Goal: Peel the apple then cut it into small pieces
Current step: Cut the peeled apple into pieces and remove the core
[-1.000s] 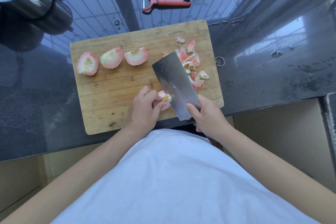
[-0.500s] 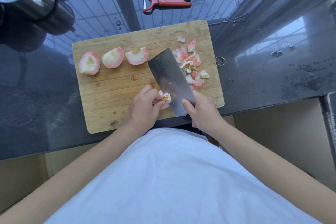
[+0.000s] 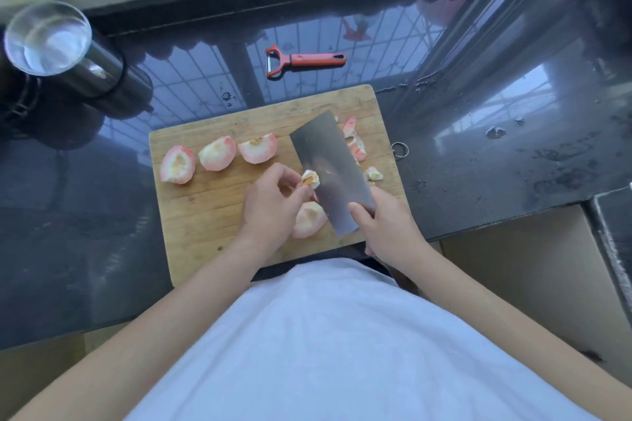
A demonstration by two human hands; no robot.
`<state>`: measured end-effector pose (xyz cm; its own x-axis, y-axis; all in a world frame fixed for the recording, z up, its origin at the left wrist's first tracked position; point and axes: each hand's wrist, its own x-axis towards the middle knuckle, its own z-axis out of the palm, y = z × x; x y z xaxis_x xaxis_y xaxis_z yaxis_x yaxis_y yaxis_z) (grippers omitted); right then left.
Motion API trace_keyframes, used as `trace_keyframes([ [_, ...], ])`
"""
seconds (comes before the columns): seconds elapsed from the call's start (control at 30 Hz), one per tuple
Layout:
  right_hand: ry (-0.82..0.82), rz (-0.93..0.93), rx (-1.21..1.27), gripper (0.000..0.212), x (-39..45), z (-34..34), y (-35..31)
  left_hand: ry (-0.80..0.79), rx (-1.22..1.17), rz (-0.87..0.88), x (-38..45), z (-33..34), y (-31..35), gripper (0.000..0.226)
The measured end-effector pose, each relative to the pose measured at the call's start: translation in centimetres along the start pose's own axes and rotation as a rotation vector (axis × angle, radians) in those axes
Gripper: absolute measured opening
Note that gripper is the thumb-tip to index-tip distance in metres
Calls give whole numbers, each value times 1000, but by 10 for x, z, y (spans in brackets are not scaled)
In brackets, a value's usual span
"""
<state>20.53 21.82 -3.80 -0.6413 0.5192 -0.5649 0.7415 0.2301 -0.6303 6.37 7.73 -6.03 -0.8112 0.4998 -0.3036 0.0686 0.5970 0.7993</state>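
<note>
The left hand pinches a small core scrap between thumb and fingertips, lifted just off the wooden cutting board. The scrap shows brown seed flesh and touches the flat of the cleaver, which stands directly to the right of that hand. The right hand grips the cleaver at its near end, thumb lying on the blade's face and fingers curled round what must be the handle, which is hidden under the hand. The broad blade tilts away from the person and covers much of the board beyond the right hand.

Just below the left hand's fingers, between the two hands, lies a peeled apple quarter, partly hidden by the left hand and touching the blade's lower edge. Farther out and to the left of the left hand, three more peeled quarters rest in a row on the board: the leftmost quarter, the middle quarter and the third quarter, the last one near the blade's left edge. Peel and core trimmings lie beyond the right hand, half screened by the cleaver.

Past the board, well beyond both hands, a red peeler lies on the dark, glossy countertop. Far to the left of the left hand stands a steel cup, its mouth blurred.
</note>
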Motion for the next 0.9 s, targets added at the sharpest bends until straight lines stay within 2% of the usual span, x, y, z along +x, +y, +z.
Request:
trace_keyframes([
  [0.07,99,52,22,21,4,-13,0,59,23,-56,20,-4,11,16],
  [0.13,197,101,49,20,7,-28,4,23,224,-34,39,2,24,11],
  [0.33,290,195,68,27,4,-58,20,-126,604,191,66,46,59,3],
  [0.43,277,186,61,25,-2,-62,21,-98,500,131,59,38,53,26],
  [0.53,252,188,71,26,-5,-58,20,16,281,200,32,10,29,30],
  [0.57,247,188,79,25,-5,-55,20,-31,313,251,21,2,18,32],
  [0.67,227,162,101,23,-1,-48,11,-349,572,319,-5,-1,-14,53],
  [0.73,210,120,82,21,2,-44,0,-442,710,349,-9,9,-28,60],
  [0.83,190,50,90,15,2,-40,-12,-327,726,354,-6,13,-40,47],
  [0.9,178,33,100,15,2,-38,-18,-185,691,232,-4,-7,-48,30],
])
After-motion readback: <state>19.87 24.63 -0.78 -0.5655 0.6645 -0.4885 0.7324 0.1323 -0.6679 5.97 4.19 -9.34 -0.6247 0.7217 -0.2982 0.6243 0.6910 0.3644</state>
